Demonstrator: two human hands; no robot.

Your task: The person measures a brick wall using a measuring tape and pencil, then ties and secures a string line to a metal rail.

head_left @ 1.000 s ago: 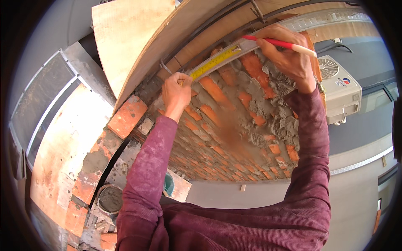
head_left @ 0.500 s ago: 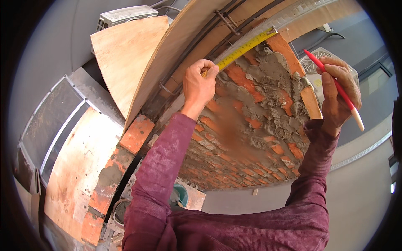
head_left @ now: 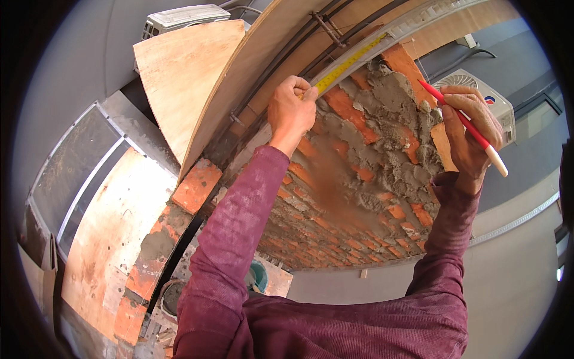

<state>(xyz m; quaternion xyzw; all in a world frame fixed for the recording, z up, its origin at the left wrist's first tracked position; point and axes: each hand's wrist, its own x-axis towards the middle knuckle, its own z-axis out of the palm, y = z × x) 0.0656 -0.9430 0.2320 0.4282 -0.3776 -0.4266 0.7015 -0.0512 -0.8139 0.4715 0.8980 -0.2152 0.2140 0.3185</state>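
Note:
My left hand (head_left: 292, 113) is closed on the end of a yellow tape measure (head_left: 351, 63), pinched between thumb and fingers. The blade stretches up and right along a pale metal strip (head_left: 412, 25), its far end near the top corner of the brickwork. In my right hand (head_left: 474, 128) is a red pencil-like marker with a white end (head_left: 472, 127), its tip pointing up and left toward the top brick (head_left: 406, 64). Below both hands spreads a wall of orange bricks (head_left: 353, 113) smeared with wet grey mortar (head_left: 388, 99).
A curved plywood sheet (head_left: 236, 78) and dark metal bars (head_left: 287, 57) run along the wall's left side. Farther left are a plywood panel (head_left: 191, 66), laid bricks (head_left: 196, 185) and a mortar bucket (head_left: 171, 297). A green bucket (head_left: 258, 276) stands below. An outdoor air-conditioner unit (head_left: 502, 110) is behind my right hand.
My left hand has shifted slightly up and right, and the tape blade now lies closer along the metal strip. My right hand with the red marker has moved a little left.

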